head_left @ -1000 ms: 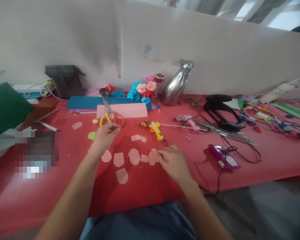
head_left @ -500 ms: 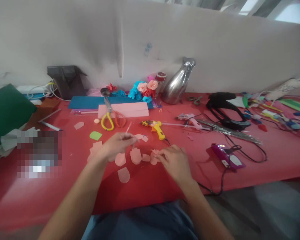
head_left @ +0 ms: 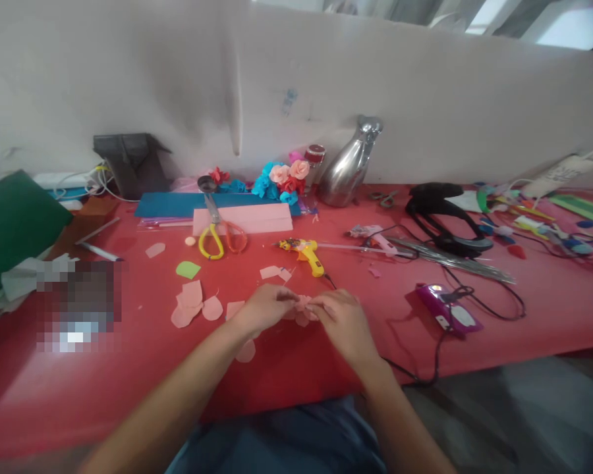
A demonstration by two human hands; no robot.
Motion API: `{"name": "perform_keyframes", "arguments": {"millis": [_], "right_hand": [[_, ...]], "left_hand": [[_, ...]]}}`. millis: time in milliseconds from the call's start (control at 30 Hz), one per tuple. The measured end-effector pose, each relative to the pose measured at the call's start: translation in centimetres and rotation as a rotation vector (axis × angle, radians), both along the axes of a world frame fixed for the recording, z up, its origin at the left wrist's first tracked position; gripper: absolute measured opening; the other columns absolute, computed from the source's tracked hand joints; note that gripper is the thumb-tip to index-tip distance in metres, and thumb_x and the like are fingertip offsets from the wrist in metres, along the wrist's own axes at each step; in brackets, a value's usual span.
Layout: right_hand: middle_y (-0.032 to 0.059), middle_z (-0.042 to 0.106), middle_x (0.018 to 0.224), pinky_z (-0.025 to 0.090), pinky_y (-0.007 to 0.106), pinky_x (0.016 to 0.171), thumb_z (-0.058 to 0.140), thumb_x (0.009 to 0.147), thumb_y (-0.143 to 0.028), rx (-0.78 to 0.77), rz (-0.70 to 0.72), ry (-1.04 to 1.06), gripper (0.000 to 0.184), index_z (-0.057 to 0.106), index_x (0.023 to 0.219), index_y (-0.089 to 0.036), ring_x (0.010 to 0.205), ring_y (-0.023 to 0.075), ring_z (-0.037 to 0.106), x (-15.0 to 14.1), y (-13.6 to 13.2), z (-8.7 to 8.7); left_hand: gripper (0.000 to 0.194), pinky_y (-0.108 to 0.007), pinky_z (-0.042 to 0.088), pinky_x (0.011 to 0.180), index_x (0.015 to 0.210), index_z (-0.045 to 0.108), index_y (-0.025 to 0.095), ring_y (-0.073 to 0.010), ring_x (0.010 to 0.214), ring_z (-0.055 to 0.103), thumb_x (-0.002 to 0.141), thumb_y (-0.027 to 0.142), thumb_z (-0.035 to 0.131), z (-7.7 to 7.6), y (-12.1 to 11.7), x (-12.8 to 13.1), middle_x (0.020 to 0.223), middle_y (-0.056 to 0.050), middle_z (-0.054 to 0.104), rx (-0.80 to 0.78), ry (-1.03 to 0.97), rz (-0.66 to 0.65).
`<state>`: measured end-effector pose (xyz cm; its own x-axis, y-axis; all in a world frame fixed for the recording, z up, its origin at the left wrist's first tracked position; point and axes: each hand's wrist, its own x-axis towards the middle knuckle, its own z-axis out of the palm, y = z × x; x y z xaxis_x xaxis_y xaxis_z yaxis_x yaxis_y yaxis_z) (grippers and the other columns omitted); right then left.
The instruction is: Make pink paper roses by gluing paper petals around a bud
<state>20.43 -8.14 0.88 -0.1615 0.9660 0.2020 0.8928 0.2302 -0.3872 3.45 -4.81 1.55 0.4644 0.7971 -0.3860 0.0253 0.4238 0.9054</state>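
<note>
My left hand and my right hand meet over the red table, both pinched on a small pink paper petal between their fingertips. Several more cut pink petals lie to the left of my left hand, and one lies under my left wrist. Two pale paper scraps sit just beyond my hands. A yellow glue gun lies behind them with its cord running toward my right hand.
Yellow-and-orange scissors rest on a pink sheet over a blue one. Paper flowers and a silver bottle stand by the wall. A purple device, black cables, wires and a green petal lie around.
My left hand has come from near the scissors down and to the right, carrying a thin stick earlier, and now joins my right hand on the pink petal. My right hand has barely moved.
</note>
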Motion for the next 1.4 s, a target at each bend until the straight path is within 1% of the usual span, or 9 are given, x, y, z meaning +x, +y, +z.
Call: {"name": "perform_keyframes", "arguments": {"millis": [167,267,467,567,733,967,1100,1267,1400], "right_hand": [[0.0037,0.068,0.086,0.035,0.032,0.073,0.056,0.079,-0.019,-0.005,0.027,-0.011,0.01,0.066,0.08,-0.022,0.084,0.0216,0.053,-0.2,-0.4,0.0],[0.0031,0.068,0.092,0.034,0.034,0.076,0.057,0.075,-0.015,0.023,0.07,-0.081,0.018,0.067,0.088,-0.023,0.089,0.0221,0.051,-0.8,-0.5,-0.2],[0.0032,0.068,0.081,0.033,0.033,0.074,0.056,0.077,-0.017,0.096,-0.022,-0.055,0.012,0.066,0.075,-0.022,0.084,0.0214,0.051,-1.4,-0.2,-0.8],[0.0031,0.068,0.081,0.034,0.033,0.074,0.057,0.077,-0.018,0.107,-0.037,-0.024,0.01,0.066,0.074,-0.021,0.084,0.0211,0.051,-1.3,-0.1,-0.8],[0.001,0.069,0.086,0.032,0.034,0.075,0.058,0.075,-0.018,0.094,0.058,-0.075,0.01,0.067,0.076,-0.024,0.087,0.0216,0.05,-1.3,-0.2,-0.8],[0.0033,0.066,0.075,0.035,0.032,0.071,0.056,0.076,-0.018,0.116,-0.036,0.048,0.009,0.065,0.073,-0.021,0.076,0.0197,0.053,-0.8,0.2,-1.0],[0.003,0.067,0.078,0.036,0.032,0.073,0.058,0.076,-0.019,0.063,0.005,0.044,0.007,0.065,0.074,-0.021,0.079,0.0202,0.053,-0.4,-0.1,-0.8],[0.003,0.07,0.085,0.033,0.035,0.076,0.057,0.078,-0.017,0.042,0.126,-0.126,0.012,0.067,0.08,-0.024,0.087,0.0216,0.052,-1.1,0.1,-0.2],[0.0028,0.069,0.078,0.035,0.034,0.073,0.056,0.077,-0.016,0.034,0.07,-0.111,0.013,0.066,0.07,-0.022,0.081,0.0204,0.054,-1.1,0.9,0.1]], "left_hand": [[0.012,-0.019,0.031,0.041,0.075,0.065,0.016,-0.0072,0.044,0.046,0.065,0.017,0.057,-0.3,0.4,-0.6,0.059,0.001,0.06,0.064,0.178,0.06],[0.012,-0.018,0.025,0.037,0.074,0.06,0.016,-0.0043,0.039,0.039,0.066,0.012,0.052,-0.4,0.6,-0.9,0.059,0.004,0.054,0.093,0.211,0.056],[0.008,-0.019,0.028,0.039,0.068,0.056,0.017,-0.0064,0.038,0.041,0.068,0.013,0.049,-1.0,0.3,-0.8,0.048,0.006,0.046,0.11,0.247,0.031],[0.009,-0.019,0.032,0.044,0.066,0.057,0.016,-0.0066,0.041,0.042,0.068,0.014,0.049,-1.2,0.2,-0.7,0.048,0.005,0.049,0.145,0.247,0.013],[0.01,-0.021,0.034,0.046,0.066,0.058,0.017,-0.009,0.043,0.045,0.068,0.017,0.048,-1.2,0.3,-1.1,0.045,0.004,0.049,0.223,0.34,-0.008],[0.018,-0.021,0.035,0.046,0.071,0.064,0.017,-0.0109,0.044,0.047,0.069,0.02,0.047,-1.4,0.4,-1.2,0.044,0.003,0.051,0.242,0.386,-0.045],[0.02,-0.021,0.038,0.049,0.076,0.067,0.017,-0.0121,0.051,0.053,0.068,0.02,0.049,-1.2,0.6,-1.4,0.054,0.0,0.06,0.251,0.415,-0.014],[0.02,-0.021,0.04,0.053,0.078,0.068,0.017,-0.0136,0.061,0.058,0.067,0.021,0.052,-1.2,0.8,-1.8,0.067,-0.003,0.067,0.23,0.41,0.024],[0.02,-0.021,0.042,0.057,0.079,0.067,0.017,-0.0136,0.065,0.059,0.067,0.022,0.052,-1.3,0.8,-2.0,0.075,-0.003,0.069,0.237,0.391,0.049]]}}
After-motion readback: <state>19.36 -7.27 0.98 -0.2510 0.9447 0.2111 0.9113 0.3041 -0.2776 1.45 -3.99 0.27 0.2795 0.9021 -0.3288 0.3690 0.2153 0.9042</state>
